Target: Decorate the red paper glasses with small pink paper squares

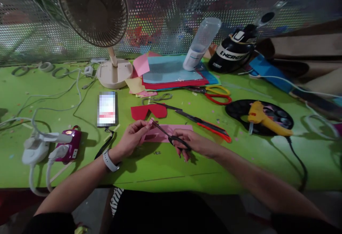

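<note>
A pink paper strip (160,138) is noted near the frame's centre, beneath the scissors (171,138); it is judged light, limp and easily creased, best taken by its edges. The scissors are gripped in the right hand (199,143). The left hand (130,138) is pinched near the blade tips; its hold cannot be confirmed. A red paper cutout (159,111) is seen just above on the tabletop (213,177).

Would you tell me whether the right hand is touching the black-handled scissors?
Touching. The head view shows the right hand gripping the black-handled scissors, its fingers around the handles.
</note>
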Motion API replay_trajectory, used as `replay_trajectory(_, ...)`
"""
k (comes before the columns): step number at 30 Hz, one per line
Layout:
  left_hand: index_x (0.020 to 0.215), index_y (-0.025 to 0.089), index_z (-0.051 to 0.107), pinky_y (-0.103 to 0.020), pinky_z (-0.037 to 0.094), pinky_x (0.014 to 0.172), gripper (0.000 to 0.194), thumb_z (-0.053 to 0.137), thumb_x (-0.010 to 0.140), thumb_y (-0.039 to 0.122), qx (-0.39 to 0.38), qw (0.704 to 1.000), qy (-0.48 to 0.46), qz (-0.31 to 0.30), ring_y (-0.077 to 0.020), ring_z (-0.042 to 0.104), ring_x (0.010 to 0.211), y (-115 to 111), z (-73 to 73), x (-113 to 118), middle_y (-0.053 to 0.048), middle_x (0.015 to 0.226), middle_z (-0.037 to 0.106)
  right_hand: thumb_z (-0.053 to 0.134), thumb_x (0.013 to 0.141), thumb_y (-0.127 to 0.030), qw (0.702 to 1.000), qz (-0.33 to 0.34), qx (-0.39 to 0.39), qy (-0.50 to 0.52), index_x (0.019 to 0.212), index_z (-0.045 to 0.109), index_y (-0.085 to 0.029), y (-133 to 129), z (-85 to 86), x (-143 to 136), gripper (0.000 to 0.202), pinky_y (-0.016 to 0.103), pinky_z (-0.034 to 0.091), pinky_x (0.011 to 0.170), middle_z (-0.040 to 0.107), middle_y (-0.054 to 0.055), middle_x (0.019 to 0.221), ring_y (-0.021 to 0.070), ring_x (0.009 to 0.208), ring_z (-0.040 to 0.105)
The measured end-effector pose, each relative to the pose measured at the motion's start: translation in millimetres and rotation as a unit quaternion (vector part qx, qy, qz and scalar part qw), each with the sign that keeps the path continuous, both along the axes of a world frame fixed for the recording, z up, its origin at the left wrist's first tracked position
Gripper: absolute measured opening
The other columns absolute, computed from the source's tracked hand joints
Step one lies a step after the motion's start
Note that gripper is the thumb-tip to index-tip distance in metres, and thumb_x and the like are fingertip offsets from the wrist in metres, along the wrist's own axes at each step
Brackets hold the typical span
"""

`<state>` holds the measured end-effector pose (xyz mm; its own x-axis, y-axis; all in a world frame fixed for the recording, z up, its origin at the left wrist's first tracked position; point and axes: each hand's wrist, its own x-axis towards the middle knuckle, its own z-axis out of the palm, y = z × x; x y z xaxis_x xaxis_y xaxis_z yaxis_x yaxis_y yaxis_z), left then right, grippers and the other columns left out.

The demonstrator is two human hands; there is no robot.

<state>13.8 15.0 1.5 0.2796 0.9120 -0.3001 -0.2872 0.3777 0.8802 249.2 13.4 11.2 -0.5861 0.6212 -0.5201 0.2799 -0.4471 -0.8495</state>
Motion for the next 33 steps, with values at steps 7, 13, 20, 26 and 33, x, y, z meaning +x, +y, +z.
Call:
replay_trajectory(7,0.078,0.016,0.065,-0.034,0.056,0.084,0.024,0.079,0.077,0.035,-0.011,0.999,-0.031,-0.02,-0.0198,0.071,0.09,-3.3,-5.4,-2.5,-0.005,0.094,0.073,0.074,0.067,-0.065,1.0,-0.006,-0.013,0.013,0.085,0.047,-0.02,-3.9,-6.4,-0.5,0.055,0.017,0.044,0.038,0.06,-0.006,0.065,0.004,0.041,0.05)
replay_trajectory(13,0.077,0.015,0.066,-0.039,0.051,0.098,0.018,0.078,0.08,0.029,0.0,0.996,-0.079,-0.034,-0.0176,0.07,0.091,-2.5,-5.0,-3.8,-0.004,0.09,0.073,0.075,0.069,-0.062,1.0,-0.009,-0.001,0.009,0.085,0.048,-0.02,-6.0,-10.6,2.7,0.052,0.015,0.042,0.036,0.057,-0.006,0.068,0.0041,0.046,0.05)
replay_trajectory(20,0.078,0.014,0.067,-0.031,0.051,0.094,0.019,0.08,0.077,0.027,-0.018,0.995,-0.089,-0.027,-0.0166,0.071,0.093,-2.0,-3.0,-3.2,-0.006,0.097,0.075,0.075,0.071,-0.06,1.0,-0.006,0.021,0.003,0.084,0.047,-0.021,-7.9,-13.2,2.8,0.05,0.015,0.041,0.038,0.058,-0.004,0.071,0.0074,0.056,0.056)
replay_trajectory(26,0.078,0.014,0.069,-0.031,0.053,0.092,0.018,0.082,0.074,0.025,-0.028,0.994,-0.103,-0.018,-0.0157,0.072,0.087,-1.3,-2.3,-3.0,-0.005,0.093,0.076,0.075,0.07,-0.059,0.999,-0.01,0.029,0.014,0.081,0.045,-0.021,-9.1,-12.1,0.9,0.05,0.014,0.037,0.036,0.056,-0.006,0.069,0.006,0.053,0.054)
replay_trajectory(33,0.08,0.015,0.067,-0.031,0.056,0.086,0.022,0.081,0.075,0.032,-0.034,0.997,-0.07,-0.02,-0.0182,0.072,0.092,-1.1,-4.4,-3.0,-0.006,0.097,0.076,0.074,0.069,-0.061,0.999,-0.021,0.027,-0.009,0.079,0.046,-0.021,-8.0,-3.1,-2.5,0.05,0.016,0.029,0.032,0.055,-0.008,0.058,0.0029,0.038,0.042)
